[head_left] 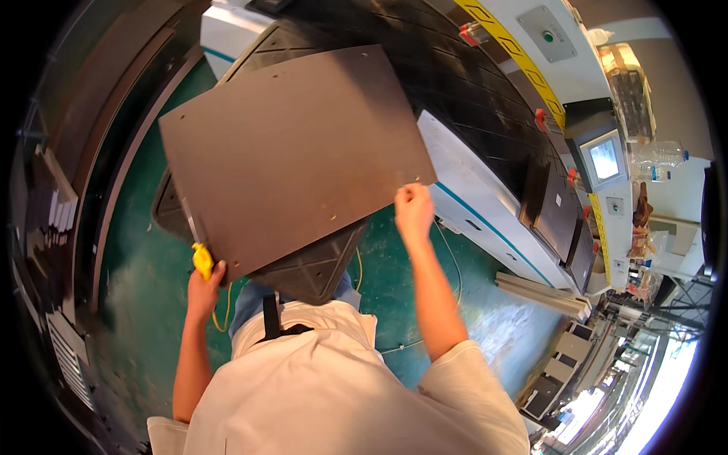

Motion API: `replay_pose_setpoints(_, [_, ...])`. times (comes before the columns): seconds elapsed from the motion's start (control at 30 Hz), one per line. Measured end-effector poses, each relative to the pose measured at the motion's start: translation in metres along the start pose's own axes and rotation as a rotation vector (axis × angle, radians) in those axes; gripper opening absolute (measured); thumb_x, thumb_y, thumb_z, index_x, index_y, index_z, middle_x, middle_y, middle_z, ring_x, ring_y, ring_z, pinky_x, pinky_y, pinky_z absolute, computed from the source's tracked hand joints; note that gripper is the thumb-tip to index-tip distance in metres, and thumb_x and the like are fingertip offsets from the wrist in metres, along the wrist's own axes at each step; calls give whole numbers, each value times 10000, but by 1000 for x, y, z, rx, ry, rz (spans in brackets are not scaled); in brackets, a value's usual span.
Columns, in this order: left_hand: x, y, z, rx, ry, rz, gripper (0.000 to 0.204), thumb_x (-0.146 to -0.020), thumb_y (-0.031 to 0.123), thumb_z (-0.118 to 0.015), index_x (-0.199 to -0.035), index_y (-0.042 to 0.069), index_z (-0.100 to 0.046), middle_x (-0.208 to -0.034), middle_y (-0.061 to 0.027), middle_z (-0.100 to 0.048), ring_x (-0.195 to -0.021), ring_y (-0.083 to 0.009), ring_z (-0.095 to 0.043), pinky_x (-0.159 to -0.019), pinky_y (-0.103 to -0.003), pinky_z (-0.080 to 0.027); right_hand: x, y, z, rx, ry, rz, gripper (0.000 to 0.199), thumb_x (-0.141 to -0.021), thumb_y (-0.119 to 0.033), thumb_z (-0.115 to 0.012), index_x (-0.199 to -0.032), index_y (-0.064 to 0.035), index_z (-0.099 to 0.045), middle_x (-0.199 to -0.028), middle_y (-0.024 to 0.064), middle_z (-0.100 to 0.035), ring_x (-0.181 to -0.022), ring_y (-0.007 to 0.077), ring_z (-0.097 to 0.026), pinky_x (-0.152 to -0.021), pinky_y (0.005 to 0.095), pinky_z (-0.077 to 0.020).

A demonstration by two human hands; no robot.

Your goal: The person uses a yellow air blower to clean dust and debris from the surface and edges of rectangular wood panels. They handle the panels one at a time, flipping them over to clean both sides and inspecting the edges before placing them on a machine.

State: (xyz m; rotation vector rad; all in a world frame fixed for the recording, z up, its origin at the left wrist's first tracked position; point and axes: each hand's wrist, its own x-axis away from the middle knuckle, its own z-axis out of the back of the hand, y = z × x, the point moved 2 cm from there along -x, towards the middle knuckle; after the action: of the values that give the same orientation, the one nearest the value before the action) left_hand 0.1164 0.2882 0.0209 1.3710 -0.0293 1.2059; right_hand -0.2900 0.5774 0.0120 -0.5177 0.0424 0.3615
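A flat brown panel [296, 144] with small holes along its edges lies across a black ribbed tabletop [315, 265] in front of me. At its near left corner, my left hand [203, 292] is closed round a yellow air blow gun [202, 260], its thin metal nozzle pointing along the panel's left edge. The thumb of that hand is close to the panel corner. My right hand [414, 208] is at the near right corner, beside a hole, with its fingers curled together. What they pinch, if anything, is hidden.
A white machine side [485, 220] with a blue-green stripe runs to the right. Beyond are a black machine bed [470, 91], a control screen [604, 159] and stacked dark boards [557, 212]. A yellow hose [227, 311] hangs near my legs; boards [542, 294] lie on the green floor.
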Motion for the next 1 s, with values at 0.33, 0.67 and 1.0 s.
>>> replay_pose_setpoints(0.33, [13, 7, -14, -95, 237, 226, 357, -999, 394, -683, -934, 46, -634, -706, -28, -654, -562, -130, -585, -511, -288, -420, -138, 94, 60, -81, -316, 532, 136, -838, -25, -699, -960, -71, -737, -960, 108, -680, -921, 322, -656, -842, 444, -493])
replay_pose_setpoints(0.67, [22, 8, -26, 73, 309, 377, 361, -1009, 398, -673, -1062, 42, -662, -892, -21, -723, -710, -134, -682, -566, -279, -469, -314, -34, -82, -128, -221, 934, 104, -896, -89, -667, -981, -91, -728, -1001, 86, -651, -963, 325, -608, -847, 457, -467])
replay_pose_setpoints(1.0, [22, -4, -23, 121, 315, 474, 396, -981, 421, -711, -1057, 36, -658, -855, -10, -668, -662, -121, -613, -572, -286, -485, -448, -121, -152, -284, -220, 730, 118, -942, -104, -691, -1036, -36, -708, -899, 77, -676, -814, 278, -673, -764, 397, -532])
